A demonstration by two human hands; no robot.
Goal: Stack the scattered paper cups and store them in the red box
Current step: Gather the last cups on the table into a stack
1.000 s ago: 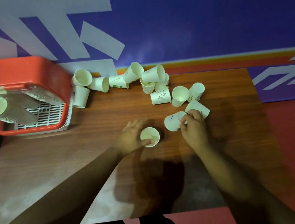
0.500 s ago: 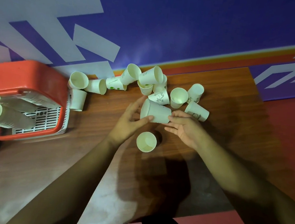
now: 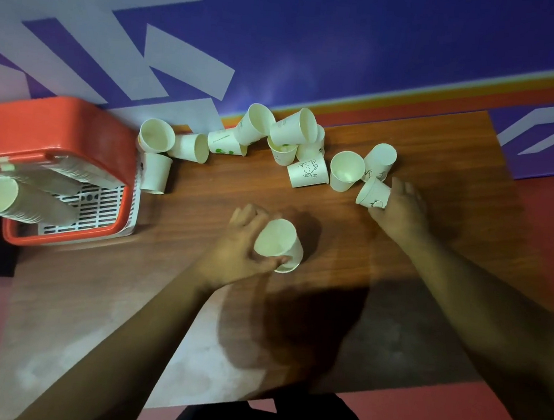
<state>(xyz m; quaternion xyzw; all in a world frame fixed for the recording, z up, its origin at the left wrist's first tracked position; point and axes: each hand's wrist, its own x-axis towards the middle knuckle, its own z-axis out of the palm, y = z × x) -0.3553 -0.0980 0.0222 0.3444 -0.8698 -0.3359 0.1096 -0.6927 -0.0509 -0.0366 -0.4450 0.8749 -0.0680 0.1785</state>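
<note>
Paper cups [image 3: 288,137] are scattered all over the wooden table [image 3: 202,210], mostly in a loose pile well to the right of the red box [image 3: 58,130], up on the wall side. A few more are parked right next to the box. One small cup [image 3: 154,175] stands against its right wall, and two others lie on their sides just beyond it.

Inside the box, a long nested stack [image 3: 18,205] lies on its side over the white grid floor [image 3: 98,207], its open mouth poking out past the box's left edge. A second stack [image 3: 53,182] lies right behind it.

The left hand [image 3: 235,249] is well right of the box, on the side nearer the person. Its fingers and thumb are wrapped round a tilted cup [image 3: 278,240] with its mouth facing up at the camera. The base looks tucked into another cup underneath, but I honestly can't tell for sure.

The right hand [image 3: 403,210] is the farthest thing from the box, fingers curled over a doodled cup [image 3: 374,194] lying on its side. Heading back toward the box from there, you get an open-mouthed cup [image 3: 346,170] and then an animal-drawing cup [image 3: 309,172].
</note>
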